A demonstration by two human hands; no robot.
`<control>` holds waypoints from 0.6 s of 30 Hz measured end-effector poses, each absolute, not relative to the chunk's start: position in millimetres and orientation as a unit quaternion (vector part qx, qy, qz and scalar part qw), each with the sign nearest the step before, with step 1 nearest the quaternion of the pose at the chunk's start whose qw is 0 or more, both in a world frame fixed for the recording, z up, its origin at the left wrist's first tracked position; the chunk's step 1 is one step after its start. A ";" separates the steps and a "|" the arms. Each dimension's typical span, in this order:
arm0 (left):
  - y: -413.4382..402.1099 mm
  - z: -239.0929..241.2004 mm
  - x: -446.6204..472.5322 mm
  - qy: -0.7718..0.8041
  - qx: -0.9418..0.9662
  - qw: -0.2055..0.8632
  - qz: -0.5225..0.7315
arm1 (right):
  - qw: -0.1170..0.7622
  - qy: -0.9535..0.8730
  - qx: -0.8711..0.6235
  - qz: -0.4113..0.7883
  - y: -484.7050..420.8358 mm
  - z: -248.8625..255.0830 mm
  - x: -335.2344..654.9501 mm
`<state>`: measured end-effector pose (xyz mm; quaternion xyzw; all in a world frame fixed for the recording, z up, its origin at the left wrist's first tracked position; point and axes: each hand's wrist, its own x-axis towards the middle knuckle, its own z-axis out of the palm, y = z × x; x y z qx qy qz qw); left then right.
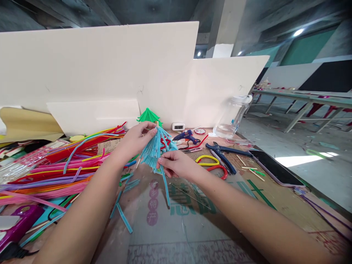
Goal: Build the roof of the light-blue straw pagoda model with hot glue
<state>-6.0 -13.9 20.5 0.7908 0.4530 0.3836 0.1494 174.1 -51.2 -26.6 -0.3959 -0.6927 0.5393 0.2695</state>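
1. Two hands on one thing: a blue cone (158, 148) of pipe cleaners, held just above the desk (192, 220), mid-frame, in front of a green cone (149, 115).
2. Left hand (137, 137): fingers closed on the cone's top, near the apex where the strands meet. Right hand (176, 163): fingers pinched on the lower fringe of strands. Hands close together, apart only by the cone's height.
3. Handling, judged: very light; fuzzy surface, so little slip. Strands are soft wire, bend easily and keep the bend. A hard squeeze would likely crush the flare.
4. Best hold, judged: the apex, where strands bunch and are stiffest; lower ends only with a light pinch. One strand (165, 187) hangs loose below, could snag.
5. Nearby: loose pipe cleaners (55, 168) left, glue gun (187, 136), pliers (222, 154), phone (276, 168), jar (232, 117). Glue at the apex, if any, cannot be told.
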 end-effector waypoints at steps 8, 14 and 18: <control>-11.4 19.1 -4.9 0.452 0.791 0.151 0.385 | 0.273 -0.707 -0.404 0.511 -48.4 -32.0 170.7; -12.2 19.4 -5.9 0.446 0.790 0.158 0.389 | 0.215 -0.787 -0.436 0.379 -53.0 -10.7 187.1; -13.3 19.2 -4.8 0.426 0.798 0.173 0.389 | 0.334 -0.791 -0.468 0.210 -49.3 4.5 204.0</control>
